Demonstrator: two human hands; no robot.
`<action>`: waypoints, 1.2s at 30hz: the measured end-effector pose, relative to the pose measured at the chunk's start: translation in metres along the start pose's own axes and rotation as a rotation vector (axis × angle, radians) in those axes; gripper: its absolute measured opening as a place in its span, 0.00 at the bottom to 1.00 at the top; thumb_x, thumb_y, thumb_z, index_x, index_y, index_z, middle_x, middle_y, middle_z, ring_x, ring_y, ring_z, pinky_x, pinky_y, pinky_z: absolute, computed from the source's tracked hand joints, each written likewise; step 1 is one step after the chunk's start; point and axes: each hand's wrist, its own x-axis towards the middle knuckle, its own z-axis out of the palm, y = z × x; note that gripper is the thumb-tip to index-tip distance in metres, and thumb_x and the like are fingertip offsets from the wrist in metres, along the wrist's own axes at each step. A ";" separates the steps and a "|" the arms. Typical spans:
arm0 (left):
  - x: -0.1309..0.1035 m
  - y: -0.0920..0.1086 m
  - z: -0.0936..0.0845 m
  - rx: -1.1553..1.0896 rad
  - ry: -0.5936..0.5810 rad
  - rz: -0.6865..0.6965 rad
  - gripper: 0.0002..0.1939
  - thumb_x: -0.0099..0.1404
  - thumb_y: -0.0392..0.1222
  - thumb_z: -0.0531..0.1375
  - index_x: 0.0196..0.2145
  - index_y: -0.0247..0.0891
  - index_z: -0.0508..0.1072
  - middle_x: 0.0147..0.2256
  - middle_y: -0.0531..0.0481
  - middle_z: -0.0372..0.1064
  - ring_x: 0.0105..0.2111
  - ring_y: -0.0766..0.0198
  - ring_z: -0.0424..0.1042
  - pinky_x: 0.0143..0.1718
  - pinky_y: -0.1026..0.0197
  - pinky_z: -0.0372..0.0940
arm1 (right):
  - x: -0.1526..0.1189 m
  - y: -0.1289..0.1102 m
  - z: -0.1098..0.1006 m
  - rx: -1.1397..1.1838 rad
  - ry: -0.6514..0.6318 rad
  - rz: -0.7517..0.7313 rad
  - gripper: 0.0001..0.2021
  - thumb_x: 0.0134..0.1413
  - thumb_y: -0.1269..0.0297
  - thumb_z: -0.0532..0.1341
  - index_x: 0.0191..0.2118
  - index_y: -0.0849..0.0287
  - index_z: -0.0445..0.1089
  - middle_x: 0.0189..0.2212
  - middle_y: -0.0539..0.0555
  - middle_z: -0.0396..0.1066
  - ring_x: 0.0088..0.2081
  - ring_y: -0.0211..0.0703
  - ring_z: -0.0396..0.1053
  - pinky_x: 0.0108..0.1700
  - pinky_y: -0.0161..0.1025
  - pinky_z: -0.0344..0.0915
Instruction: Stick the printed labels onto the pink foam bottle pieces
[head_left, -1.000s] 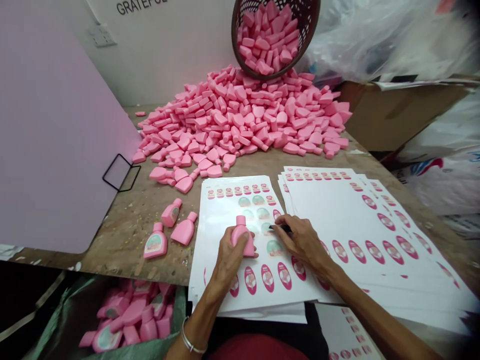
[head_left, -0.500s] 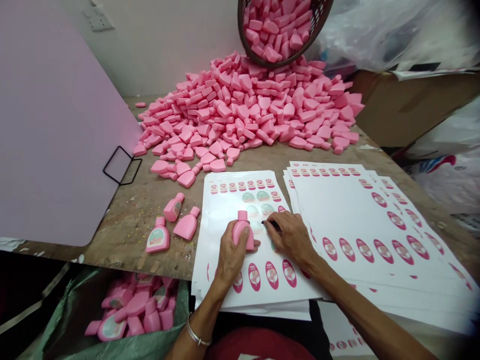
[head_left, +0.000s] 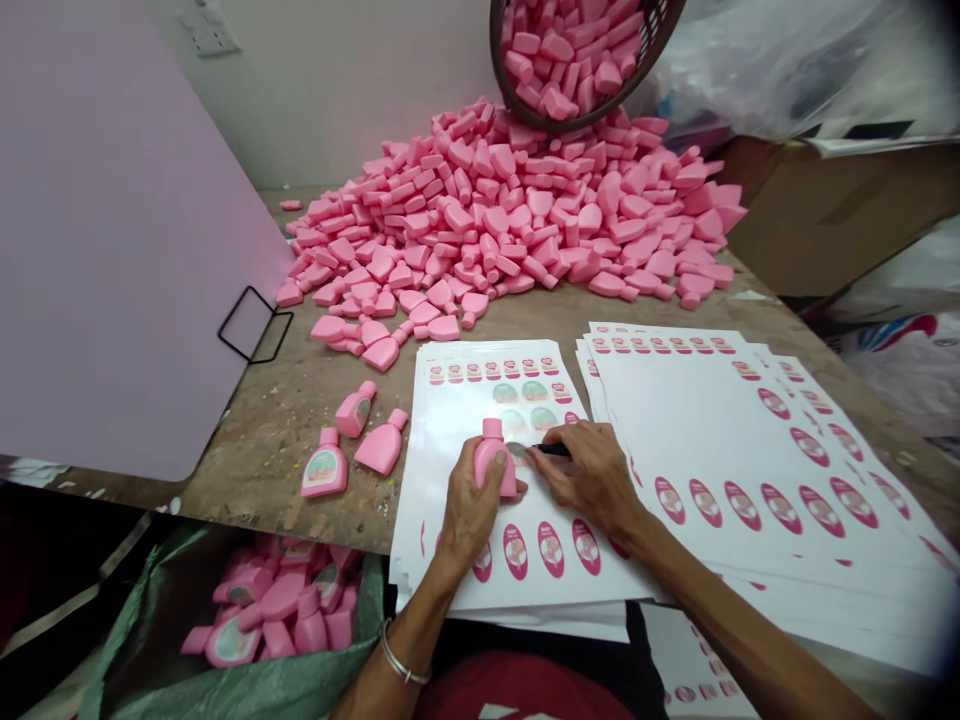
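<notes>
My left hand (head_left: 466, 515) is closed around a small pink plastic bottle (head_left: 489, 462), held upright with its cap up and a plain face showing. The bottle is over a stack of white sticker sheets (head_left: 442, 450). My right hand (head_left: 600, 478) grips a thin black pen-like tool (head_left: 553, 450); its exact kind is unclear. The right fingertips are at a green label (head_left: 517, 454) beside the bottle, and its edge appears raised from the sheet. Just above lie more green labels (head_left: 541, 418). Pink oval stickers (head_left: 550, 549) run along the lower part of the sheet.
A large heap of pink bottles (head_left: 480, 215) covers the table's back, below a tipped brown basket (head_left: 517, 115). Labelled bottles (head_left: 324, 470) lie left, above a green sack (head_left: 142, 640) of bottles. More sticker sheets (head_left: 675, 410) lie right. A pink board (head_left: 135, 250) stands left.
My right fingertips have drawn slightly back, and the label beside the bottle now looks lifted and darker. My left hand still holds the bottle. The whole view has shifted a little.
</notes>
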 end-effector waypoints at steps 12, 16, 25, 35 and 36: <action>-0.001 0.000 0.000 -0.031 0.007 0.011 0.21 0.63 0.56 0.55 0.43 0.36 0.64 0.32 0.50 0.69 0.25 0.64 0.75 0.29 0.60 0.73 | 0.007 -0.001 -0.002 0.347 -0.184 0.264 0.12 0.52 0.54 0.61 0.29 0.57 0.64 0.24 0.50 0.68 0.27 0.40 0.64 0.34 0.40 0.60; -0.002 0.000 -0.001 -0.071 0.016 0.008 0.22 0.63 0.56 0.56 0.44 0.35 0.64 0.27 0.52 0.68 0.24 0.63 0.74 0.29 0.59 0.72 | 0.015 0.000 -0.013 0.660 -0.124 0.525 0.16 0.48 0.49 0.63 0.28 0.57 0.63 0.24 0.49 0.67 0.27 0.39 0.64 0.29 0.38 0.62; -0.011 0.012 -0.005 -0.515 0.018 -0.126 0.31 0.64 0.63 0.49 0.44 0.31 0.71 0.33 0.43 0.74 0.31 0.59 0.75 0.32 0.58 0.73 | 0.020 -0.042 -0.041 0.736 -0.213 0.547 0.19 0.50 0.49 0.62 0.44 0.55 0.72 0.24 0.48 0.67 0.24 0.37 0.62 0.23 0.35 0.62; -0.015 0.023 -0.008 -0.571 -0.031 -0.109 0.27 0.67 0.60 0.47 0.47 0.35 0.70 0.37 0.45 0.74 0.32 0.61 0.75 0.32 0.58 0.74 | 0.019 -0.063 -0.037 0.719 -0.187 0.465 0.14 0.50 0.51 0.63 0.37 0.55 0.76 0.34 0.53 0.76 0.35 0.45 0.71 0.37 0.39 0.67; -0.015 0.023 -0.008 -0.575 -0.036 -0.102 0.27 0.67 0.60 0.46 0.47 0.35 0.70 0.37 0.45 0.74 0.32 0.61 0.75 0.32 0.58 0.74 | 0.019 -0.064 -0.037 0.721 -0.185 0.467 0.14 0.50 0.52 0.63 0.37 0.55 0.76 0.34 0.53 0.76 0.35 0.45 0.71 0.37 0.39 0.67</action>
